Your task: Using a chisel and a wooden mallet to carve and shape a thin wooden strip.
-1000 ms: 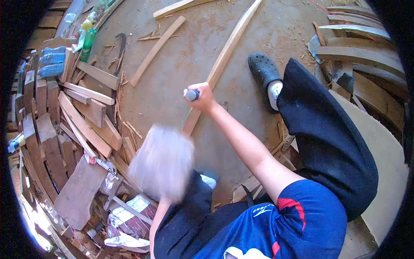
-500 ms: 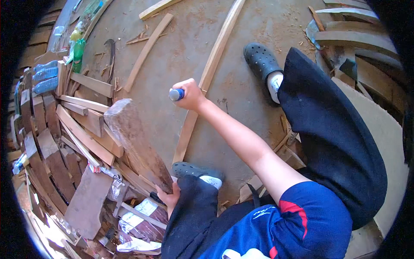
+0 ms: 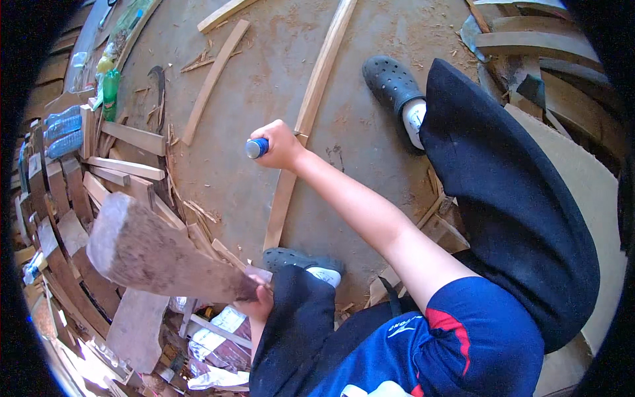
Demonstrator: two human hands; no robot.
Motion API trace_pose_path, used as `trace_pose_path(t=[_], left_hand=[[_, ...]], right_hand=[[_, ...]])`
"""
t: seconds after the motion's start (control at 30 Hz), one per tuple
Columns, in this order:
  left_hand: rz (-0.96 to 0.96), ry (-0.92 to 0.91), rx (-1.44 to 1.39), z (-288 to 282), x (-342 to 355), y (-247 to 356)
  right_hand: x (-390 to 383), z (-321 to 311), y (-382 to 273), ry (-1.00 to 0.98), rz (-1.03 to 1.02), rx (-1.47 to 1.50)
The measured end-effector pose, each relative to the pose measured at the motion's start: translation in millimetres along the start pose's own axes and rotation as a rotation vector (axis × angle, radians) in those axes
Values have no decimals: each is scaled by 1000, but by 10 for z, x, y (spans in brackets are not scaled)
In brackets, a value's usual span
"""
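My right hand (image 3: pixel 281 147) is closed around the blue handle of a chisel (image 3: pixel 257 147), whose metal-capped end points up toward me. Its blade is mostly hidden behind my fist, over a long wooden strip (image 3: pixel 317 86) lying on the floor. Beside my left knee, my left hand (image 3: pixel 259 301) grips the narrow end of a wooden mallet (image 3: pixel 155 255). The mallet's thick, worn head is lifted out to the left, well apart from the chisel.
Wood offcuts (image 3: pixel 135 139) and stacked boards are heaped at the left, with plastic bottles (image 3: pixel 64 132) and a green bottle (image 3: pixel 110 94). More planks (image 3: pixel 536 43) lie at the right. A loose strip (image 3: pixel 215 83) and shavings are on the floor. My clogs (image 3: pixel 390 83) flank the long strip.
My left hand has swung the mallet's head left and up, farther from the chisel. My right hand keeps its hold; the whole view has shifted slightly.
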State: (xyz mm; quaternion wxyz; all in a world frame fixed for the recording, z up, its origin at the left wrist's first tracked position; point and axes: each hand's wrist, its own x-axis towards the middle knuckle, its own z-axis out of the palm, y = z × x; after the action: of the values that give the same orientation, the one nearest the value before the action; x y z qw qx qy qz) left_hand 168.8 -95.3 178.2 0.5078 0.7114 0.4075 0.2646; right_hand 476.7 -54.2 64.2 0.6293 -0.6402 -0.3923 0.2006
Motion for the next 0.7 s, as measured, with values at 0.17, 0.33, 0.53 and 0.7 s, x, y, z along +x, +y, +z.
trace_pose_path(t=[0.17, 0.33, 0.53, 0.7], left_hand=[[-31, -281, 595, 79, 248, 80], [76, -190, 524, -112, 155, 154], [-107, -294, 568, -104, 120, -140], [-151, -80, 526, -287, -67, -242]], right_hand=[[-13, -5, 166, 50, -50, -25], [18, 4, 29, 16, -27, 41], [22, 7, 69, 13, -49, 3], [-164, -292, -160, 132, -6, 37]])
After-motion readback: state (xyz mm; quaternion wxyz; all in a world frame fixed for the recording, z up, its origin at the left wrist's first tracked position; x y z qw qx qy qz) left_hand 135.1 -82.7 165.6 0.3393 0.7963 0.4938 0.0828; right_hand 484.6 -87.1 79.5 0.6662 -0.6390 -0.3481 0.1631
